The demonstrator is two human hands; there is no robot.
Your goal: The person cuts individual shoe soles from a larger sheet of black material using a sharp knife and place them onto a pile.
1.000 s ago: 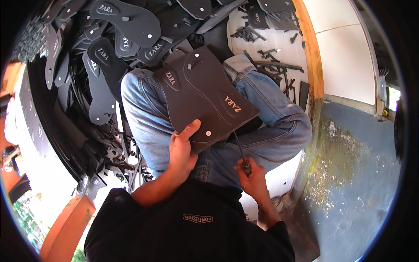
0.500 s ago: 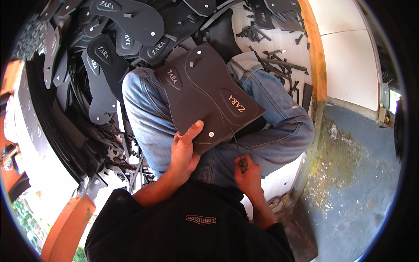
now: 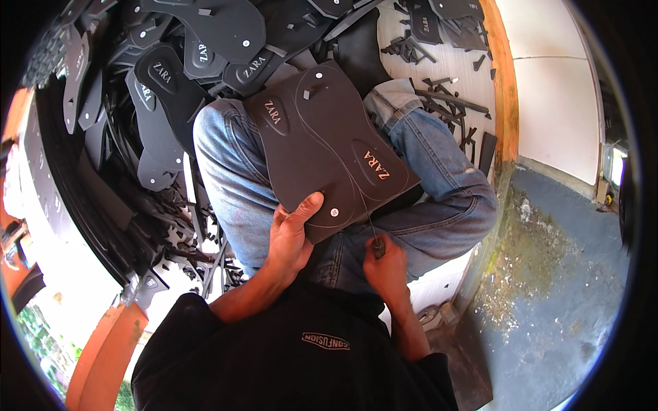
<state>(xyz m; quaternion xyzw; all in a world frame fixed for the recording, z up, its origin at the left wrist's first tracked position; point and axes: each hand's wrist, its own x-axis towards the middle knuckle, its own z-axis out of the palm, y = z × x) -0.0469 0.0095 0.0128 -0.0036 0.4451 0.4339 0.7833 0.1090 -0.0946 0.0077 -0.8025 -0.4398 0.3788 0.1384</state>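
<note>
Pale surface [image 3: 445,65] underlies the work, with grey-blue stained floor [image 3: 576,260] visible at three to four o'clock and an orange-brown edging strip [image 3: 507,89] between the two. Head view: a person sits with bent knees in blue jeans [image 3: 442,168]. One dark sheet [image 3: 322,154] rests across the legs at twelve o'clock from centre, tilted; it bears sole-shaped outlines, printed ovals at its ten and four o'clock, and round white marks at its twelve and six. Left grip [image 3: 293,231] is closed on the sheet's seven o'clock corner, thumb on top; the fingers beneath are hidden. Right grip [image 3: 388,266] is closed round the handle of a thin-bladed tool [image 3: 378,248], whose narrow blade points to eleven o'clock and meets the sheet at its five o'clock edge. Blade depth cannot be determined. Dark sole-shaped pieces [image 3: 159,120] lie heaped at ten o'clock; dark offcuts [image 3: 452,104] lie scattered between one and two o'clock.
</note>
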